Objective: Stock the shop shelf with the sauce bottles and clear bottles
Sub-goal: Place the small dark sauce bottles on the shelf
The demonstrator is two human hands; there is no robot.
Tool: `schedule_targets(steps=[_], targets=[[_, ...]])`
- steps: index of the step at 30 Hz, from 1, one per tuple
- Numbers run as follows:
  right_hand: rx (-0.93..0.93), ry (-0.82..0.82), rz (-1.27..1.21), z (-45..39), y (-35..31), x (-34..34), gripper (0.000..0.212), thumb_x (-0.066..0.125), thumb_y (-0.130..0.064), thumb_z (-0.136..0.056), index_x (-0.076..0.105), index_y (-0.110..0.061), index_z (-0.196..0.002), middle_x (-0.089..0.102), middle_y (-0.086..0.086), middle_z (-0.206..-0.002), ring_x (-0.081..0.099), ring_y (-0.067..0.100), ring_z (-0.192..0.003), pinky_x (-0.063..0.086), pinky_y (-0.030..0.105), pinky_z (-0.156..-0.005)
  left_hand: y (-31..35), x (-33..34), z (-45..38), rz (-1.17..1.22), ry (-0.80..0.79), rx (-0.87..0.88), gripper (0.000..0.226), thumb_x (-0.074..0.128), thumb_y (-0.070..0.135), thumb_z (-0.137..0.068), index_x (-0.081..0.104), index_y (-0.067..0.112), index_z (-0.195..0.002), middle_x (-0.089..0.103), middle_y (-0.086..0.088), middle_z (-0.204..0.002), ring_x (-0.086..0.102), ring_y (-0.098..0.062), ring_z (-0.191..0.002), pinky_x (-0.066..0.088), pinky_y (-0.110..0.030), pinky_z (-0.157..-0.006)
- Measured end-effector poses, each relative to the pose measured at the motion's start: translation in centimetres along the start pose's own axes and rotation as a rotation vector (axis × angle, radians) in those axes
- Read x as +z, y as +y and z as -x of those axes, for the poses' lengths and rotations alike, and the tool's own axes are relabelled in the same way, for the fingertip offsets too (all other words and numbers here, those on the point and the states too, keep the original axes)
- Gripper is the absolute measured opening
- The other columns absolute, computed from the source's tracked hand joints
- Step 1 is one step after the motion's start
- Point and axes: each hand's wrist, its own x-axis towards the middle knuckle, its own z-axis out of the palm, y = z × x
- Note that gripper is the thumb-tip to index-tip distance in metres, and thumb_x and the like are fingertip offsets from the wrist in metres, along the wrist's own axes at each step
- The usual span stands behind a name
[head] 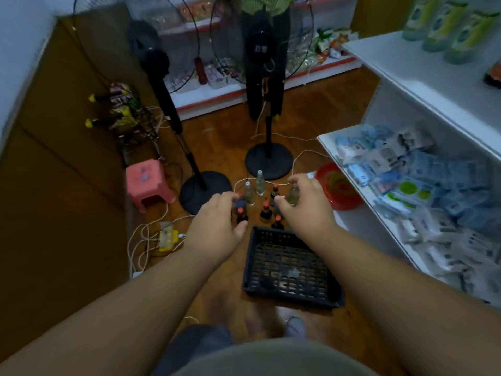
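Two bare arms reaching forward and down over a wooden floor (222, 137). A little crowd of bottles standing upright there, just past the far edge of a black plastic basket (291, 267): dark sauce bottles (265, 211) with red caps in the middle, clear bottles (260, 181) at the back and sides. All long ways up, caps pointing to the ceiling. Left hand (217, 226) at the left side of the crowd, fingers curled down over a red-capped sauce bottle (240, 204); touching it or truly gripping it, cannot tell, fingers hiding the spot. Right hand (303, 199) at the right side, fingers spread and bent like a claw, holding nothing, hanging just in front of a clear bottle on the right (293, 195). That bottle nearest to the right hand; the red-capped ones nearest to the left. White shop shelf (385, 61) off to the right and higher up, bottom shelf full of blue and white packets (423, 169). Probably a pick-up first, one bottle for each hand, then a lift up and over to the right. Two black standing fans (268, 147), a pink stool (147, 183) and a red bowl (339, 185) close by.
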Motion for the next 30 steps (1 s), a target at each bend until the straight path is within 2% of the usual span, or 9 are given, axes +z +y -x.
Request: schedule_targets(steps=[5, 11, 15, 20, 24, 26, 27, 29, 30], targets=[[0.021, -0.099, 0.084, -4.7, -0.9, 3.2, 0.046, 0.068, -0.039, -0.087, 0.051, -0.024, -0.127, 0.049, 0.003, -0.126, 0.054, 0.022, -0.112, 0.049, 0.035, -0.09, -3.3, 0.7, -5.3, -0.029, -0.076, 0.012, 0.055, 0.07, 0.036, -0.083, 0.048, 0.022, -0.131, 0.055, 0.001, -0.121, 0.055, -0.018, -0.111, 0.049, -0.035, -0.092], [0.16, -0.148, 0.263, -10.8, -1.7, 8.4, 0.045, 0.066, -0.043, -0.085, 0.049, -0.024, -0.122, 0.047, 0.005, -0.12, 0.052, 0.029, -0.113, 0.05, 0.043, -0.091, -9.2, 3.3, -14.6, -0.061, -0.308, 0.128, 0.048, 0.069, 0.035, -0.083, 0.049, 0.025, -0.126, 0.053, 0.002, -0.119, 0.055, -0.018, -0.111, 0.049, -0.036, -0.092], [0.301, -0.219, 0.334, -15.8, -3.6, 13.1, 0.053, 0.063, -0.043, -0.088, 0.044, -0.021, -0.132, 0.043, 0.01, -0.132, 0.047, 0.032, -0.122, 0.048, 0.043, -0.097, -14.1, 4.9, -22.5, -0.099, -0.472, 0.198, 0.042, 0.065, 0.037, -0.085, 0.049, 0.027, -0.123, 0.052, 0.002, -0.115, 0.055, -0.021, -0.107, 0.049, -0.037, -0.085], [0.483, -0.291, 0.163, -22.2, -6.1, 19.7, 0.052, 0.064, -0.04, -0.088, 0.044, -0.019, -0.131, 0.042, 0.009, -0.131, 0.053, 0.033, -0.114, 0.047, 0.038, -0.09, -21.6, 5.6, -30.5, -0.239, -0.679, 0.276, 0.039, 0.064, 0.034, -0.086, 0.05, 0.023, -0.12, 0.05, 0.0, -0.116, 0.055, -0.023, -0.105, 0.046, -0.034, -0.075], [0.605, -0.31, 0.028, -25.8, -3.9, 25.5, 0.056, 0.065, -0.039, -0.089, 0.045, -0.017, -0.137, 0.048, 0.012, -0.135, 0.052, 0.032, -0.12, 0.045, 0.038, -0.095, -26.2, 8.8, -33.9, -0.213, -0.75, 0.242, 0.043, 0.064, 0.034, -0.086, 0.05, 0.022, -0.124, 0.049, -0.005, -0.121, 0.055, -0.028, -0.107, 0.047, -0.04, -0.084], [0.713, -0.3, -0.1, -27.0, -1.1, 29.0, 0.05, 0.066, -0.037, -0.089, 0.05, -0.018, -0.132, 0.058, 0.007, -0.123, 0.056, 0.028, -0.114, 0.046, 0.036, -0.093, -28.9, 12.2, -34.8, -0.149, -0.772, 0.184, 0.044, 0.066, 0.03, -0.085, 0.051, 0.021, -0.126, 0.051, -0.007, -0.12, 0.056, -0.03, -0.108, 0.048, -0.043, -0.088], [0.78, -0.299, -0.183, -27.6, 0.7, 31.0, 0.046, 0.067, -0.035, -0.09, 0.052, -0.018, -0.13, 0.062, 0.001, -0.109, 0.058, 0.024, -0.104, 0.046, 0.033, -0.087, -30.3, 14.3, -35.3, -0.122, -0.775, 0.135, 0.044, 0.066, 0.029, -0.085, 0.052, 0.02, -0.125, 0.053, -0.008, -0.119, 0.057, -0.03, -0.108, 0.048, -0.044, -0.089], [0.934, -0.272, -0.405, -28.6, 4.3, 35.7, 0.05, 0.069, -0.036, -0.089, 0.048, -0.018, -0.131, 0.056, -0.003, -0.086, 0.056, 0.017, -0.082, 0.045, 0.032, -0.074, -33.3, 18.9, -36.2, -0.07, -0.77, -0.051, 0.041, 0.067, 0.029, -0.085, 0.053, 0.018, -0.122, 0.056, -0.009, -0.118, 0.057, -0.029, -0.107, 0.048, -0.038, -0.087], [1.008, -0.241, -0.499, -29.0, 6.2, 38.1, 0.058, 0.071, -0.043, -0.086, 0.045, -0.02, -0.133, 0.055, -0.001, -0.085, 0.054, 0.016, -0.078, 0.045, 0.033, -0.07, -34.7, 21.3, -36.7, -0.024, -0.763, -0.177, 0.039, 0.066, 0.029, -0.086, 0.054, 0.016, -0.12, 0.058, -0.01, -0.117, 0.057, -0.029, -0.106, 0.046, -0.034, -0.085]])
